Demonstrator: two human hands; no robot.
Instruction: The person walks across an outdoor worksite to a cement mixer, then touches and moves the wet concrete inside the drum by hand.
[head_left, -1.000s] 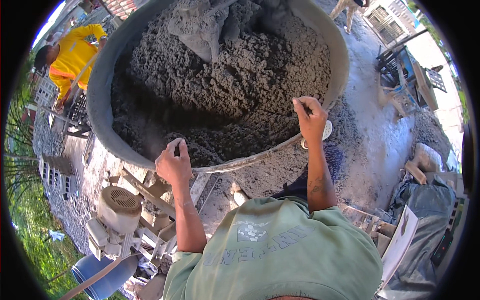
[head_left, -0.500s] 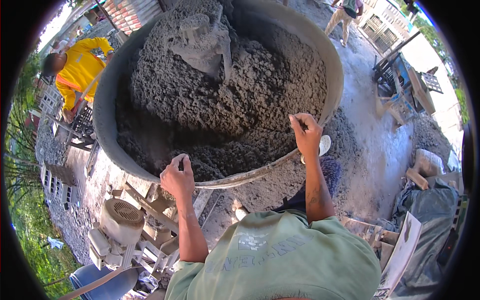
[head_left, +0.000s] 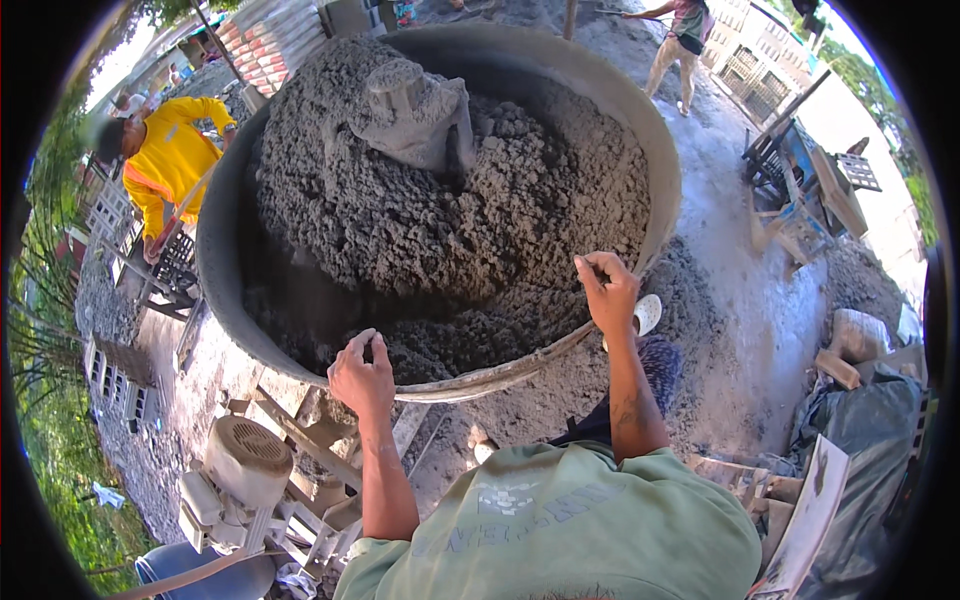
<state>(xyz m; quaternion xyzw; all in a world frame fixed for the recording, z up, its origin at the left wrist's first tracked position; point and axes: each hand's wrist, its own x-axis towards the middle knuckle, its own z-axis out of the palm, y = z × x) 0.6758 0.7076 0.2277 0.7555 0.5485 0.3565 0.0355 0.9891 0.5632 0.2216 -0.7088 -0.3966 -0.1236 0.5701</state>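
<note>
A wide round mixer drum (head_left: 665, 150) stands in front of me, filled with grey, crumbly concrete mix (head_left: 430, 230). From its middle rises a mixing hub (head_left: 410, 125), caked in the same mix. My left hand (head_left: 362, 378) hovers at the drum's near-left rim with fingers curled in and the fingertips close together. Over the near-right rim, my right hand (head_left: 610, 292) has its fingers bent and thumb raised toward the index finger. I see nothing in either hand. Whether they touch the rim is hard to tell.
A motor (head_left: 248, 460) on a frame sits at lower left, near a blue barrel (head_left: 210, 575). Someone in a yellow top (head_left: 172, 150) works to the left; another person (head_left: 682, 50) stands far right. Dark sheeting (head_left: 860, 430) and a board (head_left: 808, 515) lie at right.
The drum and surroundings sit slightly lower in view as the camera has shifted. The hub's arm has turned a little. Both hands keep nearly the same pose.
</note>
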